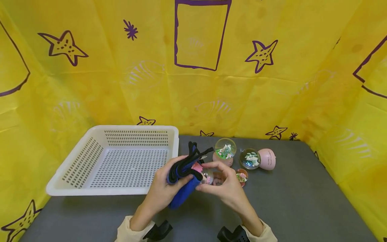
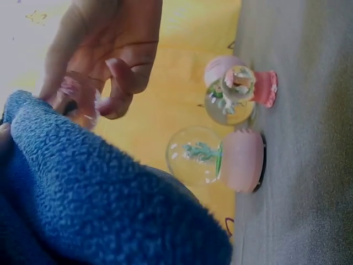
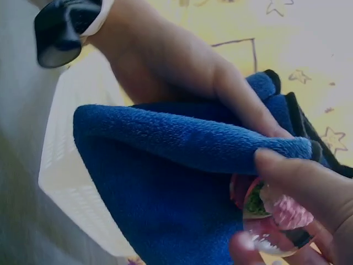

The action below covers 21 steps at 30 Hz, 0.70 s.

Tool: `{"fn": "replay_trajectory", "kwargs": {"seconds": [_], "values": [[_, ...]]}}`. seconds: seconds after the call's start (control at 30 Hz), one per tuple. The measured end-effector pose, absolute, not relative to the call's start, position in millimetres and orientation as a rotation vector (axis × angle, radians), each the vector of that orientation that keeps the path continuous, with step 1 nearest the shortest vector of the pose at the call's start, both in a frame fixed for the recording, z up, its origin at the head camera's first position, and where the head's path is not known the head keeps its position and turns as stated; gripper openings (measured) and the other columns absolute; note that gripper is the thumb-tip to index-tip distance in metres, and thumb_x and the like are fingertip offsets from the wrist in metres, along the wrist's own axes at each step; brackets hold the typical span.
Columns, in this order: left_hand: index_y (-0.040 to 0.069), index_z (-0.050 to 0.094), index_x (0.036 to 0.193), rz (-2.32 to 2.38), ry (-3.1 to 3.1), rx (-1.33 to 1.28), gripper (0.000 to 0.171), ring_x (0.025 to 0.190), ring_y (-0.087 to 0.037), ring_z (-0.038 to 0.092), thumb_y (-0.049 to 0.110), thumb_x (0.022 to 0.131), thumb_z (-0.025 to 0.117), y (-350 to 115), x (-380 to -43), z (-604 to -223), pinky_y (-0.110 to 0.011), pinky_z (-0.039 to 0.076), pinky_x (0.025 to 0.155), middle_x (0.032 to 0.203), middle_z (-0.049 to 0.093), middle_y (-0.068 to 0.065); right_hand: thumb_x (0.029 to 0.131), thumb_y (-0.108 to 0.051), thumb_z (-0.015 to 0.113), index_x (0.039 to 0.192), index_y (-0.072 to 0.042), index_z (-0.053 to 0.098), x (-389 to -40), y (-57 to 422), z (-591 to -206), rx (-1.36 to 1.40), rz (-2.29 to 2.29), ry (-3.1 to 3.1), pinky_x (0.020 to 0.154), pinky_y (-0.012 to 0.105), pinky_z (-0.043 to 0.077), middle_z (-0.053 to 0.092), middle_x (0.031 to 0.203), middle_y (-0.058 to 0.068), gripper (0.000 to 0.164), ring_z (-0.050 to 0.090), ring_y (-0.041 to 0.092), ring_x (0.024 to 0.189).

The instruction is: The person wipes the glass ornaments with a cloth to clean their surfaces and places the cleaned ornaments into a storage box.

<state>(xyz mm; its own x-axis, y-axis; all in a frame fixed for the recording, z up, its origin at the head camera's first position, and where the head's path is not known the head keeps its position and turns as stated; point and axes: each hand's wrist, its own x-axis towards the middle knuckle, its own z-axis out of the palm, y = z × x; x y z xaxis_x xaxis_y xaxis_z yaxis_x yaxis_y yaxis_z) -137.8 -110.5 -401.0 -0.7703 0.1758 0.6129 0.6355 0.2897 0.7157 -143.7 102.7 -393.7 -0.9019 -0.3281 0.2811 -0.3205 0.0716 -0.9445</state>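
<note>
My left hand [image 1: 163, 186] grips a bunched blue cloth [image 1: 184, 195] with black edging, its folds hanging below the fingers. The right hand [image 1: 226, 183] holds a small snow globe [image 3: 281, 221] with pink flowers and green inside, thumb and fingers around the clear ball. In the right wrist view the globe's base side lies against the cloth, partly hidden by its fold. Just beyond the right hand stand a larger snow globe [image 1: 225, 149] with a pink base and a small snow globe [image 1: 242, 176]. A third snow globe [image 1: 251, 159] lies on its side, its pink base pointing right.
A white perforated plastic basket [image 1: 113, 191] sits on the grey table [image 1: 302, 201] to the left of the hands. Yellow cloth [image 1: 193, 94] printed with purple starfish and outlines walls the table at the back and both sides.
</note>
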Motion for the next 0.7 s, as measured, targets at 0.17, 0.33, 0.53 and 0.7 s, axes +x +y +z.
{"fn": "replay_trajectory", "kwargs": {"seconds": [0.17,0.33,0.53,0.7], "values": [[0.016,0.060,0.130,-1.485,-2.166,-0.672,0.049,0.103,-0.015,0.070,0.005,0.085,0.076,-109.8,-138.7,-402.5,-0.031,0.057,0.087,0.118,0.072,-0.005,0.071,-0.004,0.086,0.122,-0.009,0.064,-142.8,98.3,-394.3,-0.626,-1.891,2.542,0.065,0.022,0.053,0.069,0.119,0.012,0.055,0.060,0.004,0.076],[0.013,0.060,0.132,-1.459,-2.128,-0.717,0.053,0.104,-0.019,0.070,0.002,0.083,0.077,-109.1,-140.4,-403.2,-0.031,0.057,0.089,0.121,0.071,-0.009,0.073,0.001,0.083,0.124,-0.003,0.063,-146.0,97.0,-396.8,-0.596,-1.967,2.467,0.075,0.020,0.055,0.066,0.124,0.014,0.055,0.064,0.006,0.092],[0.010,0.058,0.132,-1.506,-2.106,-0.747,0.055,0.103,-0.016,0.070,0.000,0.082,0.078,-109.4,-139.0,-402.2,-0.028,0.057,0.088,0.119,0.071,-0.012,0.076,0.005,0.077,0.125,-0.001,0.060,-148.4,101.9,-398.7,-0.698,-2.059,2.228,0.065,0.024,0.058,0.060,0.129,0.026,0.053,0.067,0.007,0.074],[0.008,0.057,0.133,-1.560,-2.085,-0.749,0.055,0.105,-0.014,0.068,-0.002,0.082,0.077,-110.1,-137.5,-400.4,-0.025,0.055,0.092,0.119,0.070,-0.014,0.082,0.007,0.072,0.130,0.009,0.051,-149.5,103.0,-400.1,-0.805,-2.160,1.968,0.068,0.031,0.061,0.058,0.128,0.021,0.052,0.071,0.010,0.076]]}}
